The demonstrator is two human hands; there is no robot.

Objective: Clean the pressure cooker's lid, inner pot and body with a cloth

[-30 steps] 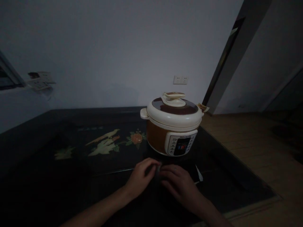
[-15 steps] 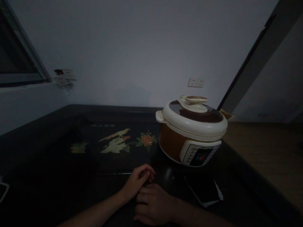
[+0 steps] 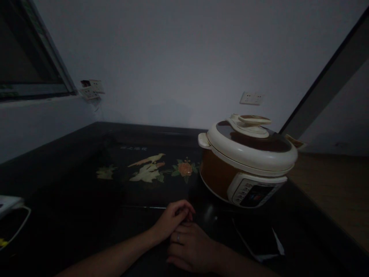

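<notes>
My left hand [image 3: 175, 217] rests on the dark glossy table with its fingers loosely curled and nothing seen in them. Just in front of it and touching it lies my right hand [image 3: 191, 246], folded over with a ring on one finger. Its fingertips are partly hidden, and I see no object in it. The nearest thing to my right hand is a dark flat item with a pale edge [image 3: 258, 238], too dim to name. Beyond it stands a brown and cream electric pressure cooker [image 3: 220, 173] with its lid on.
The black table [image 3: 86, 215] bears a bird and flower picture [image 3: 147, 167]. A white device with a cable [image 3: 10, 204] sits at the left edge. Wall sockets [image 3: 251, 98] are behind the cooker, and loose socket plates [image 3: 92, 90] hang by the window.
The view has turned slightly left, so the cooker and table picture appear further right and more of the white device shows. Both hands keep the same pose.
</notes>
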